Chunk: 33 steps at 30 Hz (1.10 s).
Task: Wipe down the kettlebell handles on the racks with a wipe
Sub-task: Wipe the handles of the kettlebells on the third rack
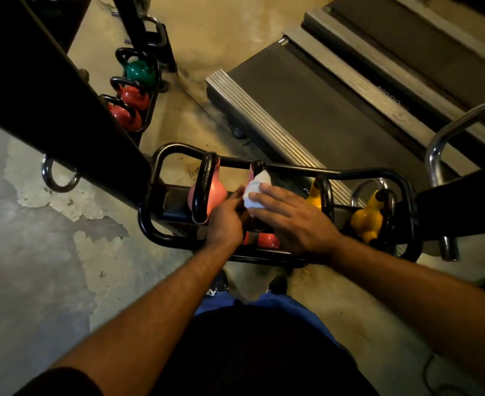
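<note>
crumpled white wipe (255,191) on a black kettlebell handle (257,168), right hand (289,218) fingers grasping the wipe, left hand (225,220) curled around the handle

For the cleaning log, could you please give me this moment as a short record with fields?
setting: gym floor, black kettlebell rack beside a treadmill
wipe: white wipe wrapped over the second pink kettlebell's handle
right hand: right hand presses the wipe onto that handle
left hand: left hand at the same kettlebell, grip unclear
neighbours: pink kettlebell on the left, two yellow kettlebells on the right
farther rack: one green, two red
</note>
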Motion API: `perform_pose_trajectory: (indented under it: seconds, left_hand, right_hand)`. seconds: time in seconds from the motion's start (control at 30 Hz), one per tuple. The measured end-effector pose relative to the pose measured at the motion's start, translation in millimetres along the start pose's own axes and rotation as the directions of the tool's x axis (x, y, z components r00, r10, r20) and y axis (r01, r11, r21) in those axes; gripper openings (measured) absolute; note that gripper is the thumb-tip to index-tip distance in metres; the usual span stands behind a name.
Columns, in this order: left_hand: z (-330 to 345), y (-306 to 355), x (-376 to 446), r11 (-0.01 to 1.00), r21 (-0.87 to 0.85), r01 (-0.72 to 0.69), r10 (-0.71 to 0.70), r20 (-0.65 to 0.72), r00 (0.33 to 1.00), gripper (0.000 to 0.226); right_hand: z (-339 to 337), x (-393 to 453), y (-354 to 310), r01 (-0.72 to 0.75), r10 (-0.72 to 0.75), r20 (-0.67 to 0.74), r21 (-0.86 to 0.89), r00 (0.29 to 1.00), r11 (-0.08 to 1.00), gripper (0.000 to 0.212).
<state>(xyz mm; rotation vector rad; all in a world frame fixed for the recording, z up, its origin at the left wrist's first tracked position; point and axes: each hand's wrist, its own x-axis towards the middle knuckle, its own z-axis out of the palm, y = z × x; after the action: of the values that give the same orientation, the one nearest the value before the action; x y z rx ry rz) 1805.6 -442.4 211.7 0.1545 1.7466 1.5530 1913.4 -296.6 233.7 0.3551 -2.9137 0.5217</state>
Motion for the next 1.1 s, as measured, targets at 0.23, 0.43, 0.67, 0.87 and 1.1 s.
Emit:
perform_pose_trajectory:
  seconds: [0.23, 0.43, 0.67, 0.87, 1.1]
  left_hand:
    - [-5, -7, 2, 0.978, 0.189, -0.086, 0.079, 0.042, 0.996, 0.041]
    - [-2, -6, 10, 0.991, 0.102, -0.081, 0.081, 0.013, 0.997, 0.034]
    - [-5, -14, 3, 0.946, 0.282, -0.162, 0.154, 0.05, 0.987, 0.039]
    - [-2, -10, 6, 0.862, 0.468, -0.195, 0.195, 0.049, 0.98, 0.041]
    - [-5, -9, 9, 0.828, 0.523, -0.202, 0.219, 0.03, 0.975, 0.029]
  right_hand:
    - [-9, 3, -8, 0.123, -0.086, 0.205, -0.176, 0.975, 0.977, 0.048]
    - [-32, 33, 6, 0.102, -0.063, 0.153, -0.265, 0.986, 0.959, 0.039]
    - [-41, 32, -4, 0.236, -0.135, 0.378, -0.234, 0.916, 0.943, 0.032]
    - [-42, 28, -8, 0.241, -0.166, 0.325, -0.207, 0.931, 0.948, 0.036]
    - [-30, 18, 9, 0.274, -0.164, 0.295, -0.381, 0.941, 0.883, 0.042]
